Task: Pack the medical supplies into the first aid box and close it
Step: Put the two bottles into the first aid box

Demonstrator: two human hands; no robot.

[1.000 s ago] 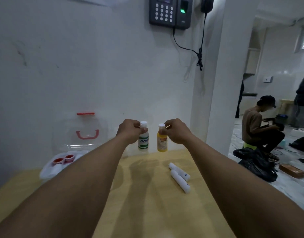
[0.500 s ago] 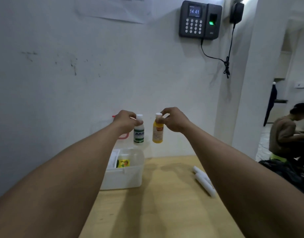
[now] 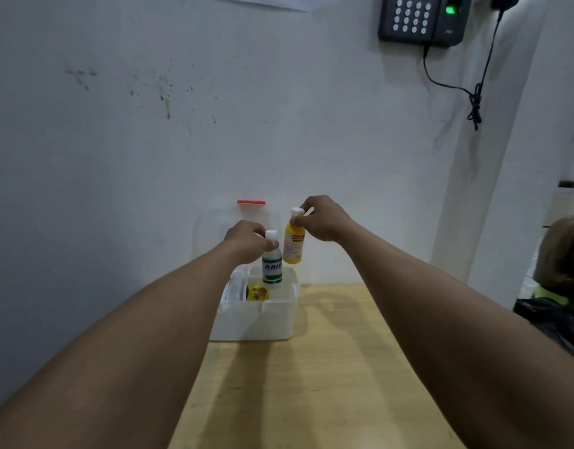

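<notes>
The white first aid box (image 3: 256, 322) stands open on the wooden table (image 3: 311, 384) against the wall, its clear lid (image 3: 214, 228) with a red latch upright behind it. My left hand (image 3: 246, 239) pinches the neck of a clear bottle with a green label (image 3: 272, 268), whose bottom dips into the box's right side. My right hand (image 3: 324, 218) pinches the white cap of a yellow bottle (image 3: 293, 243), which hangs just above the box's back rim. A yellow round item (image 3: 257, 293) and a white packet (image 3: 235, 288) lie inside the box.
A keypad device (image 3: 421, 19) with a dangling black cable hangs on the wall at the upper right. A seated person (image 3: 564, 254) and a black bag (image 3: 551, 325) are on the floor past the table's right edge.
Both hands have carried the bottles to the left, to over the box. The green-labelled bottle has dropped lower, into the box. The two white rolls on the table have left the view.
</notes>
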